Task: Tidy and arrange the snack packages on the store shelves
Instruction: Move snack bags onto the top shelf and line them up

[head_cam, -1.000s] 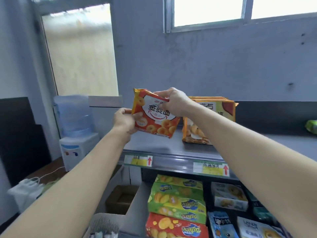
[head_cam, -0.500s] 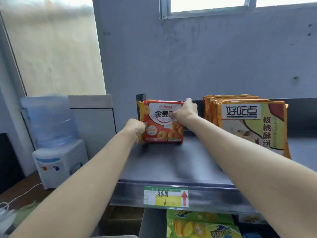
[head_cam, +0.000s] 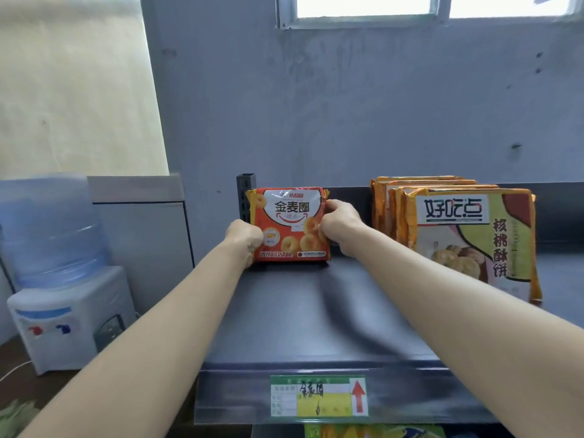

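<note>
Both hands grip the red snack package [head_cam: 289, 224]: the left hand [head_cam: 245, 240] clenched on its lower left edge, the right hand [head_cam: 339, 222] pinching its right side. It stands upright at the dark shelf's [head_cam: 303, 311] back left corner, face forward, long axis running along the shelf. Just right stands a row of yellow biscuit packs [head_cam: 467, 238]. A price label [head_cam: 319, 396] sits on the front edge; a water dispenser [head_cam: 60, 273] stands off left, against the grey wall [head_cam: 347, 105].

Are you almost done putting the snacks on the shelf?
Partly. Done: a row of yellow packs already stands upright on the top shelf. In hand: the left hand and right hand hold the red ring-snack pack upright at the back left, resting on the shelf, not yet let go. Left: the shelf in front of it is bare, and the lower shelves are barely visible.
</note>
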### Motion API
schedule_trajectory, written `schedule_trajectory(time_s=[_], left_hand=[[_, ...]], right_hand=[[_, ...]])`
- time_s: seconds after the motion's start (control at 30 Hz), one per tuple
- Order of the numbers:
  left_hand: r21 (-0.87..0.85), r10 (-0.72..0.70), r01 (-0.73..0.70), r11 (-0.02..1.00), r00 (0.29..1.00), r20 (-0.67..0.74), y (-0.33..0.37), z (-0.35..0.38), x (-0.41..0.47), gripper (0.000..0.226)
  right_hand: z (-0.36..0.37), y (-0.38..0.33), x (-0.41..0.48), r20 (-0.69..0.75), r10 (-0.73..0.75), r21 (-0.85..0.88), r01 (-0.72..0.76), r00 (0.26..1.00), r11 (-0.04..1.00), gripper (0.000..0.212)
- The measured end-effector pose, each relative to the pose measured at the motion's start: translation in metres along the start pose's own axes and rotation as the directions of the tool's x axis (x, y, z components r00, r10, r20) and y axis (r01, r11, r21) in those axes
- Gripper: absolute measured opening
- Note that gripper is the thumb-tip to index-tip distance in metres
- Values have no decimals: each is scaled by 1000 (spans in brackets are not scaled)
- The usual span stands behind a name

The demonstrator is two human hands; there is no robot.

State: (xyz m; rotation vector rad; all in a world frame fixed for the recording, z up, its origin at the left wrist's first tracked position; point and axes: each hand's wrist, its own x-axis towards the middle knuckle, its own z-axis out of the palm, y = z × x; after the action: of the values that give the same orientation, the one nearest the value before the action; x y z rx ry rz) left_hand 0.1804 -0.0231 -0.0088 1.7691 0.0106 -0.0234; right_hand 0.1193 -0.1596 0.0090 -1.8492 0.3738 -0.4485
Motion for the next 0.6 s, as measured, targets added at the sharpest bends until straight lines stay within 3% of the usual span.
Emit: schedule_trajectory(time_s=[0.13,0.23,0.3,0.4,0.53,0.6], left_hand=[[-50,12,-13,999,1000,-23,-7,0,0,17],[-45,11,-12,999,1000,-20,-7,-1,-5,20],[19,52,-51,999,996,-65,-3,-4,-11,34],[165,204,-183,969,971,-123,11,-5,-37,39],[176,476,-468,866,879,-6,32,12,-92,29],[135,540,-546,827,838,83,44,30,-126,23]], right_hand=[[-2,0,-9,51,1,36,-3,999,999,43],[-8,-2,-21,56,-14,-46,16,998,999,51],[-15,-5,-35,43,-59,-90,63,997,994,51],[-29,-10,-59,82,-170,-114,179,982,977,43],[-57,-6,-88,76,-366,-237,373,928,897,47],[-82,-1,-100,30,-436,-324,422,899,847,50]])
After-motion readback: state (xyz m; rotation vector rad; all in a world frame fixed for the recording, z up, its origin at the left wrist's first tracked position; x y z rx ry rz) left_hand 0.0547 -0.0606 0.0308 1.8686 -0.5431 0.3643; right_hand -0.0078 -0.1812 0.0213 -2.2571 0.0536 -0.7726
